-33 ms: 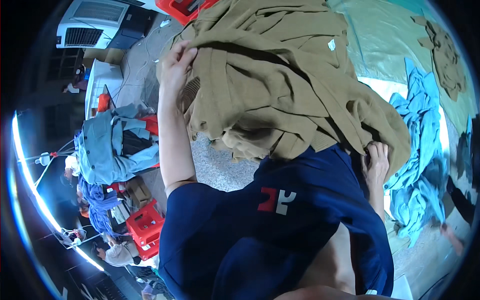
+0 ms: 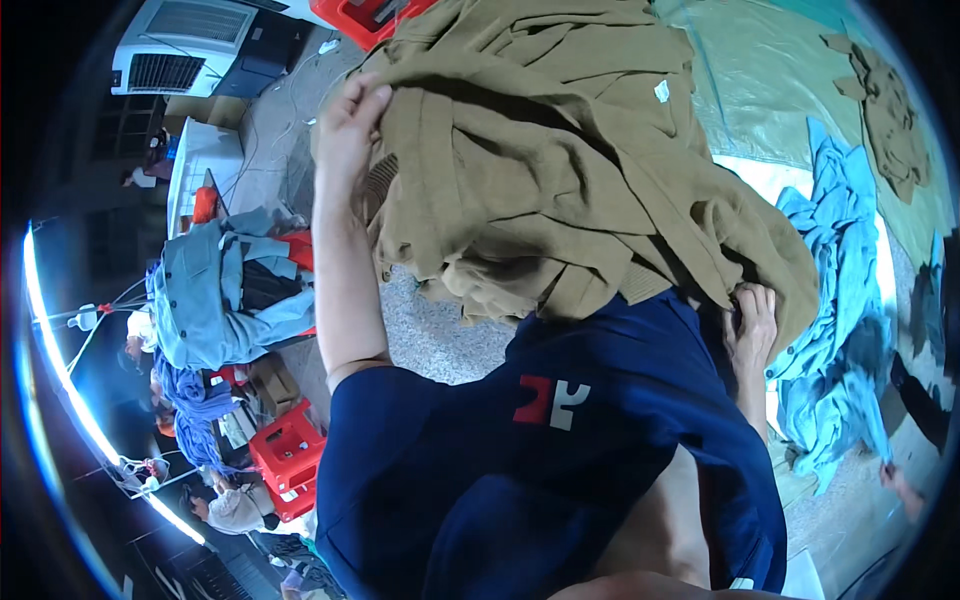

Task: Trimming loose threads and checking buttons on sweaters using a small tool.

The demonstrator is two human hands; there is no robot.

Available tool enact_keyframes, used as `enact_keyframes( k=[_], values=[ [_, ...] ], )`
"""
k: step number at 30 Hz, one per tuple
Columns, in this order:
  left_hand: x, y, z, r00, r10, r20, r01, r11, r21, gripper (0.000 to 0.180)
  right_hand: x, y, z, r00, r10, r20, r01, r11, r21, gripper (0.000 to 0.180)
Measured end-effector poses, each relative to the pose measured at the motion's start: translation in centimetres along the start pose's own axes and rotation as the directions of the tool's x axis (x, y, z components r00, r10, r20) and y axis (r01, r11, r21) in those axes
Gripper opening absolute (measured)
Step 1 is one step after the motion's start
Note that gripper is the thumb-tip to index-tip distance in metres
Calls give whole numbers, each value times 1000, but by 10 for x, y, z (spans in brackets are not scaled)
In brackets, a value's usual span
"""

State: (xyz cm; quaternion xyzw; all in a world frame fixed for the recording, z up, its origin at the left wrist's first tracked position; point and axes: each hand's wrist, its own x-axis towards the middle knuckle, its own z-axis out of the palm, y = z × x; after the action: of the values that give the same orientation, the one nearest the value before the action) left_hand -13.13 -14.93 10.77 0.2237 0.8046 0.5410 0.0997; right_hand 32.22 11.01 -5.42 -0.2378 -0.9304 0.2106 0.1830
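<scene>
A heap of olive-brown knit garments (image 2: pixel 520 190) with ribbed edges lies in front of me, spilling toward my waist. At its far left edge, my left hand (image 2: pixel 352 120) is closed, thumb against fingers, on a fold of the top garment. My right hand (image 2: pixel 752 325) has its fingers curled round the cloth edge at the near right side, close to my body. Some of its fingertips are hidden by the cloth. A small white tag (image 2: pixel 662 91) shows on the heap's upper right.
Blue garments (image 2: pixel 840 250) lie to the right, near green plastic sheeting (image 2: pixel 750 85) with another brown garment (image 2: pixel 885 125) on it. On the left are hung blue clothes (image 2: pixel 215 295), red plastic stools (image 2: pixel 287 445), and seated people. A person's hand (image 2: pixel 903 490) shows at the lower right.
My left hand has moved very slightly left. The other person's hand at the lower right has shifted slightly. The heap looks almost the same.
</scene>
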Motion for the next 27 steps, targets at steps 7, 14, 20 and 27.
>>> enact_keyframes(
  k=[7,14,20,27],
  values=[
    [77,112,-2,890,360,281,-277,915,-295,27,3,41,12,880,453,-142,-359,830,427,26],
    [53,76,79,552,656,516,-652,-47,757,31,6,-1,5,953,166,-254,-121,975,184,34],
    [-1,17,100,850,388,355,-393,18,920,37,-17,-1,4,961,136,-240,-129,991,45,36],
    [18,-9,41,862,466,199,-362,291,885,34,-15,9,8,948,116,-296,-90,991,102,41]
  ],
)
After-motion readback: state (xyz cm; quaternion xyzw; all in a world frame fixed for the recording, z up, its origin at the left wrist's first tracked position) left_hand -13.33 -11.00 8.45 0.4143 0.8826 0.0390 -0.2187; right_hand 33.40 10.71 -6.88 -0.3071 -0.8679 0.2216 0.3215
